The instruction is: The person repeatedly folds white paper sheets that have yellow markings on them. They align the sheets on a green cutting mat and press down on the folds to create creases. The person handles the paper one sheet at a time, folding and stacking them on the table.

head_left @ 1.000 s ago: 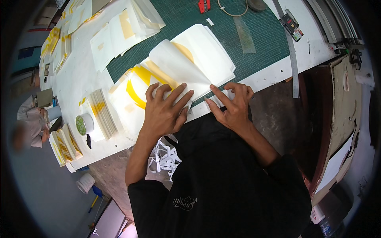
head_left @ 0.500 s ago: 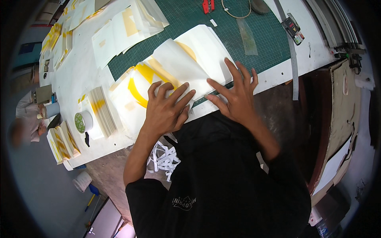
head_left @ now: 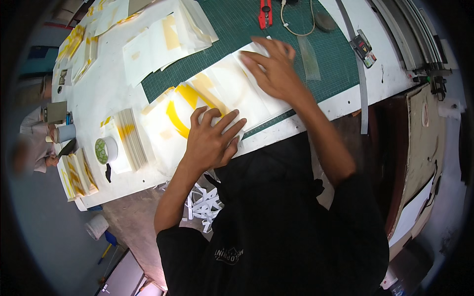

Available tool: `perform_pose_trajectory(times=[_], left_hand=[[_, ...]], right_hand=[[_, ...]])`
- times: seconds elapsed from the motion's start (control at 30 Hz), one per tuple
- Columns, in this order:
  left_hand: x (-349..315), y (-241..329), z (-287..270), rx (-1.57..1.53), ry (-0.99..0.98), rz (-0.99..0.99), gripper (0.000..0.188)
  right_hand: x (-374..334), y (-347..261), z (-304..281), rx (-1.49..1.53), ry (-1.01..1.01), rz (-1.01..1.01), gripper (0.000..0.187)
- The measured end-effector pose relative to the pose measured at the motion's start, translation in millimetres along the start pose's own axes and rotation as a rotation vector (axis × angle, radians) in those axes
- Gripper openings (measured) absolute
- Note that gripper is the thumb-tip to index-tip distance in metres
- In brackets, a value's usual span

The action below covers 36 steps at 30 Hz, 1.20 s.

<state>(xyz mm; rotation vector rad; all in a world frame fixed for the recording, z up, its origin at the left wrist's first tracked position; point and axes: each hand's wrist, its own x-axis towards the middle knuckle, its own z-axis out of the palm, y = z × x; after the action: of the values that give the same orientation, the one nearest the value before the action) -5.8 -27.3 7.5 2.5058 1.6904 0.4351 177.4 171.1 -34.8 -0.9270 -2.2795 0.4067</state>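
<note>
My left hand (head_left: 211, 140) lies on white sheets printed with a yellow curved shape (head_left: 173, 116), its fingers spread and slightly bent. It holds nothing. Farther up and to the right, my right hand (head_left: 274, 71) is over the far part of a white page (head_left: 261, 101) that lies flat beside the yellow print. Its fingers are stretched out and apart, a little blurred, with the tips at the page's far edge. Both pages lie partly on a green cutting mat (head_left: 217, 56) and partly on the white table (head_left: 256, 148).
Loose printed sheets (head_left: 150, 47) lie beyond the mat's left part. A folded stack (head_left: 131, 140) and a tape roll (head_left: 106, 149) stand at left. A red cutter (head_left: 265, 15), a metal strip (head_left: 363, 98) and a black device (head_left: 363, 48) lie at far right. Another person (head_left: 34, 133) is at far left.
My right hand has moved away from me and to the left, across the page. The raised, curved sheet now lies flat. My left hand stays on the yellow-printed sheets.
</note>
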Motion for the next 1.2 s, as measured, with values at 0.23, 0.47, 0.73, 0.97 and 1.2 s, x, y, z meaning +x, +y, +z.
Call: perform_pose_trajectory(times=[0.23,0.47,0.73,0.97,1.2], left_hand=[[-3.4,-1.2,4.7,0.008,0.021,0.012,0.048],[-15.4,-2.6,27.1,-0.086,0.458,-0.049,0.056],[-34.3,-10.6,22.9,0.012,0.376,-0.049,0.042],[-30.4,-8.9,16.5,0.092,0.393,-0.032,0.028],[-23.8,-8.3,11.0,0.053,0.384,-0.028,0.024]], right_hand=[[-98.4,-80.9,-24.0,-0.043,0.08,0.274,0.029],[-105.7,-105.9,-8.3,0.295,0.146,0.047,0.015],[-122.5,-97.9,-20.6,0.318,0.143,-0.04,0.028],[-111.5,-54.5,-23.2,-0.417,0.245,0.247,0.042],[-108.9,-58.5,-23.3,-0.39,0.231,0.262,0.032]])
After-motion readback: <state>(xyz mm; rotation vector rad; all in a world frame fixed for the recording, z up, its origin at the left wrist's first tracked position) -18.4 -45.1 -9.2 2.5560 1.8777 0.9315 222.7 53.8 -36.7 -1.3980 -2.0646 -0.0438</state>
